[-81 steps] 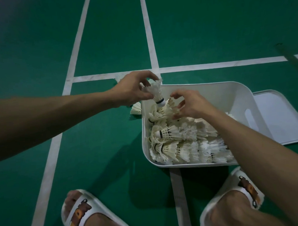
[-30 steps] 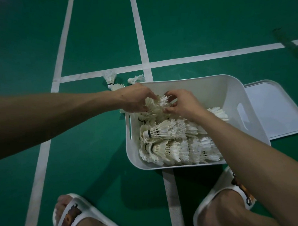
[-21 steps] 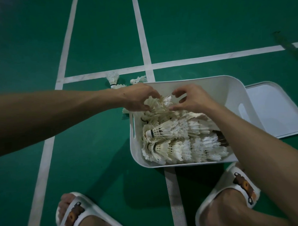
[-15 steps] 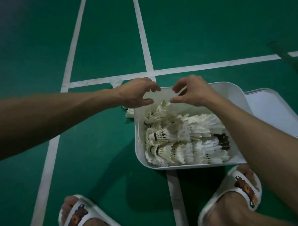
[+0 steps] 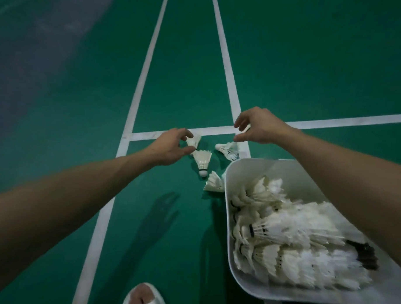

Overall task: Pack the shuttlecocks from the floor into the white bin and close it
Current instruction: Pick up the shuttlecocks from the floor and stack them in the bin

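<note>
The white bin [image 5: 226,196] stands at the lower right, heaped with white feather shuttlecocks [image 5: 289,239]. Several more shuttlecocks lie on the green floor just beyond its far left corner. My left hand [image 5: 170,148] pinches one shuttlecock [image 5: 194,140] between thumb and fingers at the white court line. Another shuttlecock [image 5: 203,160] lies just right of that hand, cork toward me, and a third [image 5: 214,183] leans against the bin wall. My right hand [image 5: 257,127] hovers with spread, bent fingers, holding nothing, just above a shuttlecock [image 5: 228,149] on the floor.
White court lines [image 5: 229,82] cross the green floor [image 5: 305,68] ahead. My left foot in a white sandal [image 5: 143,299] is at the bottom edge. The bin's lid is out of view.
Both hands have left the bin and reached forward to the shuttlecocks on the floor beyond it. My left hand has closed on one. The view has tilted forward and left.
</note>
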